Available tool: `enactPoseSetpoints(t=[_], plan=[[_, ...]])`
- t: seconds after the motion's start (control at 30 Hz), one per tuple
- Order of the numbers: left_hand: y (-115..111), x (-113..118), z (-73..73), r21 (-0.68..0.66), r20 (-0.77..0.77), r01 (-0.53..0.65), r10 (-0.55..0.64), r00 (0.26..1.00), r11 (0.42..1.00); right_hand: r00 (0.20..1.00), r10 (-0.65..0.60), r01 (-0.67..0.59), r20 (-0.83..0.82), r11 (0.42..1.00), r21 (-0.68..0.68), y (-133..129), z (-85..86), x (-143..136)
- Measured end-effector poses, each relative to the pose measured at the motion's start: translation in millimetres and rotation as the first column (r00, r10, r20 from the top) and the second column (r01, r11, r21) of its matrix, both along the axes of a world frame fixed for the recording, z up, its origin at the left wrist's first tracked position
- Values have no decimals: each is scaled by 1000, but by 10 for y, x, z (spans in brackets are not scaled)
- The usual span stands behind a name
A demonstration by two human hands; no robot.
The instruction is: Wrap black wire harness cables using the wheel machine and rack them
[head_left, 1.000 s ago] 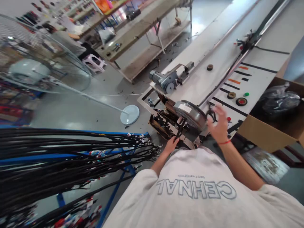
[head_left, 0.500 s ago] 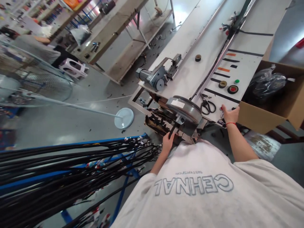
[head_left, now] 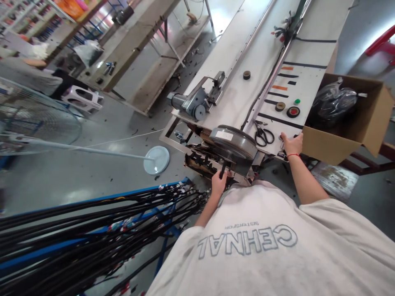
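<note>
My left hand point(head_left: 218, 183) is closed around a black crank handle point(head_left: 222, 169) in front of a round metal wheel point(head_left: 234, 144) at the near end of the long white worktable point(head_left: 228, 100). At the table's near right corner, my right hand point(head_left: 292, 144) grips the edge, its thumb on top by a small fitting mostly hidden under it. Black-handled scissors point(head_left: 264, 137) lie just left of that hand. Beyond them are tape rolls point(head_left: 280, 107) and a black roll with a red centre point(head_left: 293, 112). A dark cable point(head_left: 262, 88) runs along the table's rail towards the wheel.
A grey motor unit point(head_left: 197, 105) is mounted on the table's left side. An open cardboard box point(head_left: 331, 144) with a bagged black item stands at right. Black cable bundles point(head_left: 92, 230) hang over a blue rack at left. A fan stand's round base point(head_left: 156, 160) is on the floor.
The view has shifted slightly, so the table and box appear further left. My left hand stays on the crank handle, which now stands more upright. The right thumb covers the red button seen earlier.
</note>
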State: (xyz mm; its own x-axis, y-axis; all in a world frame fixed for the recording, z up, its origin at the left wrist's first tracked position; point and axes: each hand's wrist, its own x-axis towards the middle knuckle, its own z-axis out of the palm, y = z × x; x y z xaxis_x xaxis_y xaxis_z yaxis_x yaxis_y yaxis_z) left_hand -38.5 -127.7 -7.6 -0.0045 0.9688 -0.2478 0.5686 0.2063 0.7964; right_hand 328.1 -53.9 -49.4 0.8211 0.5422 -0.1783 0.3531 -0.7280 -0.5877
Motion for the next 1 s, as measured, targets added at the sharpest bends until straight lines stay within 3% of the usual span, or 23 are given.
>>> enactPoseSetpoints(t=[0.33,0.5,0.6,0.7,0.83,1.0], plan=[[291,36,-36,89,-112,68,-58,992,994,999,8,-7,32,1000,-13,-1,-7,-26],[169,-215,-337,-14,-185,109,-110,977,994,998,16,-16,61,1000,-9,-1,-33,-11],[4,-439,-557,-122,-223,45,-71,972,992,998,25,-25,60,1000,7,-1,-42,7],[-194,-624,-674,-195,-224,-3,-42,974,981,998,24,-24,51,1000,8,4,-55,24],[-442,-741,-634,-204,-204,-23,-20,979,979,999,17,-18,44,1000,15,12,-70,36],[-534,-727,-379,-129,-80,-85,75,994,988,999,25,-26,33,999,18,2,-45,24]])
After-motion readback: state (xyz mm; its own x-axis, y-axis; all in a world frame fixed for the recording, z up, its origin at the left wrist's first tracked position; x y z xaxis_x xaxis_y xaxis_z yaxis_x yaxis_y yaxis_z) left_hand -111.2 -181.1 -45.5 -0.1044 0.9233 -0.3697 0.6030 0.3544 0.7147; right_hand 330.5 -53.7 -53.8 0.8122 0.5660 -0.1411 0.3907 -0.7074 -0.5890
